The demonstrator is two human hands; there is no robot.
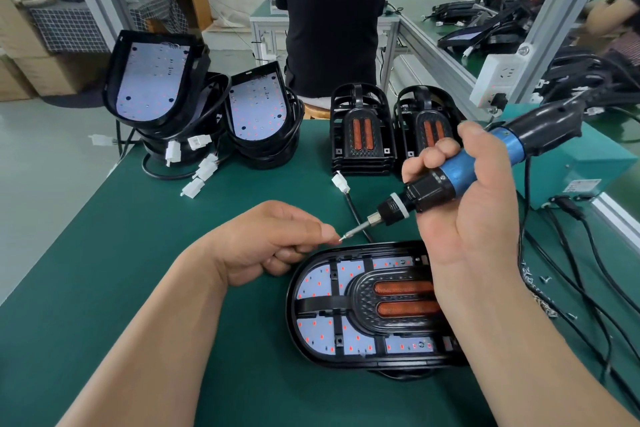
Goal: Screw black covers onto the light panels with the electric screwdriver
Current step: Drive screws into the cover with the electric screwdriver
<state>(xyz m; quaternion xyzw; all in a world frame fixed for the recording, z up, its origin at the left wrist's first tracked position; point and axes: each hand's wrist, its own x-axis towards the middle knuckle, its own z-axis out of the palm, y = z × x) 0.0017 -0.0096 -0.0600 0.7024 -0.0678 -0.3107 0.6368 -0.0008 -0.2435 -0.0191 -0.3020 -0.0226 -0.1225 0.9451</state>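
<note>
So right now my right hand (471,204) is wrapped tight around the screwdriver (460,177), tilted so the bit (353,231) points down-left toward my left hand (273,243). Left hand is pinched narrow, thumb and finger closed on what looks like a screw (342,238) sitting right at the bit tip. Pretty sure I'm loading it onto the bit, hence holding both up off the mat (138,253) where I can see them.

The panel (329,308) I'm working on lies flat just below my hands, with its black cover (388,302) already seated on top. I can't tell whether any screws are in yet.

Further back, 2 stacks of bare panels (149,80) lean on the left and 2 stacks of spare covers (360,128) stand on the right, all within reach. Loose screws (540,302) lie scattered by my right forearm, near the cables.
</note>
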